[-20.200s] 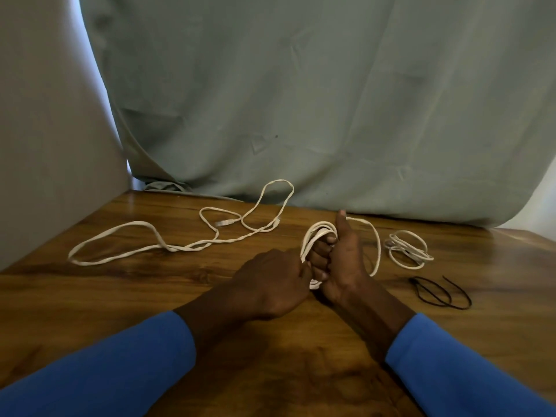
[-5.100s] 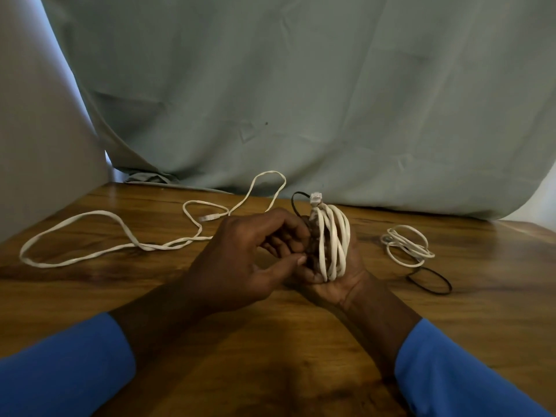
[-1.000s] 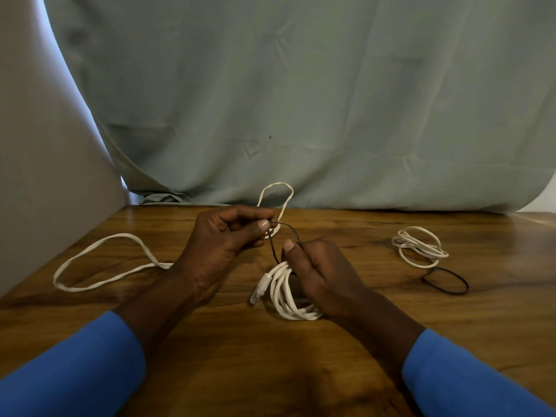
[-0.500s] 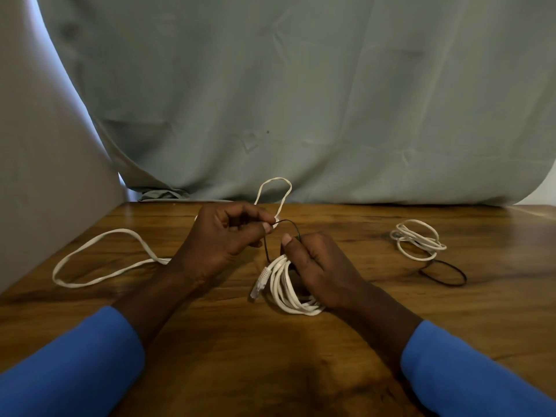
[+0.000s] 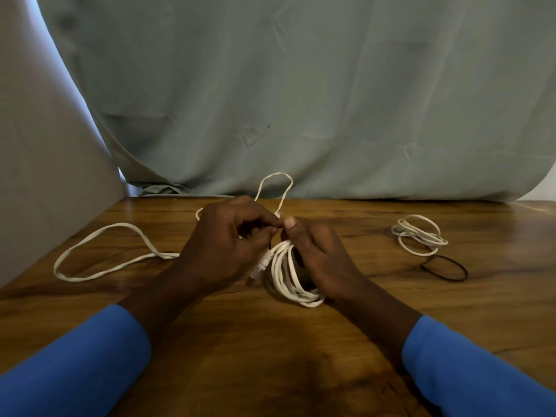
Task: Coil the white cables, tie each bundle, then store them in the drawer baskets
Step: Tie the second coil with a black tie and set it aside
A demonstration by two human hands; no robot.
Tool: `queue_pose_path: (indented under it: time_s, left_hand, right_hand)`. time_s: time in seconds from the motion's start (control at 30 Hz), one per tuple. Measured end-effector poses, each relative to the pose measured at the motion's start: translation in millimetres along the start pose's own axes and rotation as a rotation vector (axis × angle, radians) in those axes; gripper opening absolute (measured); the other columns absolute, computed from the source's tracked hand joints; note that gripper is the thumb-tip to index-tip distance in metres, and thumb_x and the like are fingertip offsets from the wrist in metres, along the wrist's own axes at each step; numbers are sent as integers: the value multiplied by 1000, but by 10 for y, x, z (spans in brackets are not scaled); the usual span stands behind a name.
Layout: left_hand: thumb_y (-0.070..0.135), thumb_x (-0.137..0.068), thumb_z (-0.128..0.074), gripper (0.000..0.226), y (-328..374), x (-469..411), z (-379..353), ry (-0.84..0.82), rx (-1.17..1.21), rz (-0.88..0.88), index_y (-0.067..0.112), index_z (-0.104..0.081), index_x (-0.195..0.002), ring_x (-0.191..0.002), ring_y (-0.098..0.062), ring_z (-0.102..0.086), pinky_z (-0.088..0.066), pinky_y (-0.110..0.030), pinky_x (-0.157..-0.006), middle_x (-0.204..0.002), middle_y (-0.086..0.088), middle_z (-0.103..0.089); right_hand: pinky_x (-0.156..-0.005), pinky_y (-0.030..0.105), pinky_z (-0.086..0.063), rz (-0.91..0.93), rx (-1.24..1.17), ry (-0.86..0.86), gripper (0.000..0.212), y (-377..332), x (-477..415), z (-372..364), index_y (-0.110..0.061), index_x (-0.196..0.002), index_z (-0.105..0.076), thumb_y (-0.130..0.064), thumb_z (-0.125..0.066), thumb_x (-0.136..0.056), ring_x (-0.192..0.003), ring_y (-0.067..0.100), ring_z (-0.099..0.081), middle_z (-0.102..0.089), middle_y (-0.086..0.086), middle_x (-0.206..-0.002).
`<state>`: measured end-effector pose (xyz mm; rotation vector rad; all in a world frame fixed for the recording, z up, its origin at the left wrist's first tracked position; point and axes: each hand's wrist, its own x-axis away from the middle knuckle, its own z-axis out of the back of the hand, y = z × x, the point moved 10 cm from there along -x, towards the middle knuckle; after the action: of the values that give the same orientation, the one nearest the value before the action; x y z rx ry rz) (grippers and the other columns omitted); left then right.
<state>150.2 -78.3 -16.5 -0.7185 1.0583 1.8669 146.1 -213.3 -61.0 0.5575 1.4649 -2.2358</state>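
A coiled white cable bundle (image 5: 285, 275) rests on the wooden table (image 5: 270, 356) at the centre, its plug end sticking out to the left. My right hand (image 5: 319, 254) lies over the bundle's right side. My left hand (image 5: 228, 245) is beside it on the left. The fingertips of both hands meet above the bundle and pinch a thin black tie, which is almost hidden between them. A long uncoiled white cable (image 5: 102, 254) sprawls in loops on the left. A small coiled white cable (image 5: 418, 236) lies at the right.
A loose black tie loop (image 5: 445, 267) lies just in front of the small coil at the right. A grey-green curtain (image 5: 301, 100) hangs behind the table's far edge. A pale wall panel (image 5: 39, 176) stands along the left side.
My two hands have come together over the bundle. The black tie loop that arched between them half a second ago is now drawn in and hidden by my fingertips.
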Motion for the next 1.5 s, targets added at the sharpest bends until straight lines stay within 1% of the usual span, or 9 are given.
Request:
queue_pose_path:
  time_s: [0.1, 0.23, 0.4, 0.57, 0.73, 0.83, 0.97, 1.27, 1.5]
  left_hand:
    - [6, -87, -78, 18, 94, -17, -52, -49, -59, -80, 19, -80, -99, -78, -13, -68, -55, -30, -66, -87, 10, -69]
    - [3, -88, -78, 18, -77, -4, -61, -18, 159, 71, 17, -81, -99, -80, -17, -72, -57, -31, -69, -87, 6, -75]
    - [-2, -89, -75, 17, -134, 0, -133, -4, 334, 162, 12, -81, -98, -84, -22, -76, -60, -33, -76, -91, -2, -79]
    - [-3, -88, -75, 17, -124, 17, -137, 19, 378, 188, 8, -80, -100, -88, -17, -76, -58, -25, -79, -94, -1, -80]
    - [-1, -81, -80, 23, -214, 56, -165, 65, 481, 281, 8, -77, -103, -90, -19, -77, -59, -25, -81, -96, -7, -80]
    - [7, -73, -83, 28, -236, 70, -163, 83, 539, 315, 9, -74, -100, -88, -18, -77, -59, -23, -80, -95, -8, -79]
    - [13, -70, -82, 31, -221, 74, -186, 65, 547, 309, 8, -75, -100, -93, -22, -77, -60, -25, -82, -97, -8, -79]
    - [-1, -74, -85, 30, -202, 73, -126, 107, 426, 316, 8, -74, -100, -80, -13, -77, -58, -20, -73, -87, -3, -79]
    - [7, -80, -87, 29, -9, 32, -55, 44, 115, 161, 14, -77, -106, -76, -10, -76, -63, -32, -71, -81, 5, -77]
  right_hand:
    - [-74, 42, -51, 20, -12, 30, 25, -37, -20, 33, -31, -89, -65, -41, -49, -106, -76, 13, -64, -67, -8, -77]
    - [-65, 39, -49, 47, 25, 33, 19, -86, -19, 51, -23, -95, -65, -33, -51, -103, -68, 9, -61, -66, -7, -75]
    - [-60, 28, -41, -17, -157, 72, 21, -38, 4, 37, -27, -81, -61, -28, -55, -102, -59, 7, -53, -58, -9, -65]
    - [-59, 32, -41, -113, -409, 97, 22, 38, -21, 43, -19, -70, -63, -38, -68, -79, -59, 22, -49, -55, 8, -64]
    - [-64, 32, -48, -188, -559, 130, 28, 145, -23, 38, -15, -65, -68, -14, -60, -92, -58, 22, -58, -67, 13, -70]
    - [-67, 34, -49, -198, -567, 132, 19, 177, -32, 42, -7, -70, -66, -19, -61, -84, -64, 27, -57, -63, 24, -77]
    - [-61, 30, -46, -179, -571, 130, 19, 184, -46, 50, -6, -71, -62, -20, -60, -83, -57, 21, -53, -57, 10, -62]
    - [-63, 42, -41, -138, -427, 131, 21, 130, -25, 84, -14, -73, -64, -33, -64, -80, -64, 29, -45, -52, 16, -66]
    - [-61, 33, -42, -117, -356, 128, 21, 79, -35, 95, -13, -72, -64, -13, -59, -92, -61, 25, -46, -53, 13, -64]
